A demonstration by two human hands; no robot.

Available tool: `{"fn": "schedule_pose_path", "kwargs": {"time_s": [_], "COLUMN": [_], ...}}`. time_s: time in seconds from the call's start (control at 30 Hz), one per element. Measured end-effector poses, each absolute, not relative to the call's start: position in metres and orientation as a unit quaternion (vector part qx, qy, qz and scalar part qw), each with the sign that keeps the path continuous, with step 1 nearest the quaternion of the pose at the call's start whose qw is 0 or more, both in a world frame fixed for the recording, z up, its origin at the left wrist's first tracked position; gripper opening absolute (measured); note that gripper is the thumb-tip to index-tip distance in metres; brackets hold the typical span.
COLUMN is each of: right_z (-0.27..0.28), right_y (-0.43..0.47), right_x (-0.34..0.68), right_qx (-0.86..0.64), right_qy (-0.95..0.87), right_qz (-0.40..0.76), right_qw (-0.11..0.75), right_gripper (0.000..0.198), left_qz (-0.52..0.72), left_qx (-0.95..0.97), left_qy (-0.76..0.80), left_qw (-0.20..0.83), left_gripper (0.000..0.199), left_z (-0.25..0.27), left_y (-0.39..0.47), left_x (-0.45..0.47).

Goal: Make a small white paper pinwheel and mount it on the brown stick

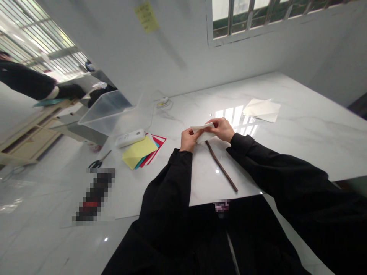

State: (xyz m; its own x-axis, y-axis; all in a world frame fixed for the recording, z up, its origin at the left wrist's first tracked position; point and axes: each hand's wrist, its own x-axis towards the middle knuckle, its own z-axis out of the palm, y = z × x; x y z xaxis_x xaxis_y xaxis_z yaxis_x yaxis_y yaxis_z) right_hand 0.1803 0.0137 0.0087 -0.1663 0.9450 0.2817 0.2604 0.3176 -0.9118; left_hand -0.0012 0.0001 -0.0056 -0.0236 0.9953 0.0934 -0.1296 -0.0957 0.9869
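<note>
Between my two hands is a cream-coloured sheet (pixel 204 136), bent over along its top edge. My left hand (pixel 189 139) pinches its left side, thumb in front. My right hand (pixel 223 129) grips the upper right part with bent fingers. Just below the sheet, a thin brown stick (pixel 220 165) lies on the white marbled table, its upper end close under the sheet. To the right and farther back rest more cream sheets (pixel 262 110), flat on the table.
Left of my hands lie coloured sheets (pixel 140 151) beside a white device (pixel 130 138). Scissors (pixel 99 162) and a blurred-out dark object (pixel 96 195) sit nearer the left edge. A clear plastic bin (pixel 106 112) stands behind. Another person's dark sleeve (pixel 27 81) shows far left.
</note>
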Motion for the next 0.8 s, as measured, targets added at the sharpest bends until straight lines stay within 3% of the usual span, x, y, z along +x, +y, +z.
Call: {"fn": "schedule_pose_path", "kwargs": {"time_s": [0.63,0.8], "right_z": [0.0152,0.0157], "right_y": [0.0089,0.0090], "right_x": [0.1790,0.1780], "right_qx": [-0.469,-0.446], "right_qy": [-0.675,-0.663], "right_qz": [0.342,0.377], "right_qw": [0.456,0.469], "right_gripper": [0.024,0.029], "left_qz": [0.568,0.568], "left_qx": [0.468,0.466], "left_qy": [0.448,0.446], "left_qw": [0.507,0.511], "left_gripper": [0.051,0.056], "left_z": [-0.0062,-0.0036], "left_y": [0.0001,-0.0015], "left_x": [0.0003,0.0004]}}
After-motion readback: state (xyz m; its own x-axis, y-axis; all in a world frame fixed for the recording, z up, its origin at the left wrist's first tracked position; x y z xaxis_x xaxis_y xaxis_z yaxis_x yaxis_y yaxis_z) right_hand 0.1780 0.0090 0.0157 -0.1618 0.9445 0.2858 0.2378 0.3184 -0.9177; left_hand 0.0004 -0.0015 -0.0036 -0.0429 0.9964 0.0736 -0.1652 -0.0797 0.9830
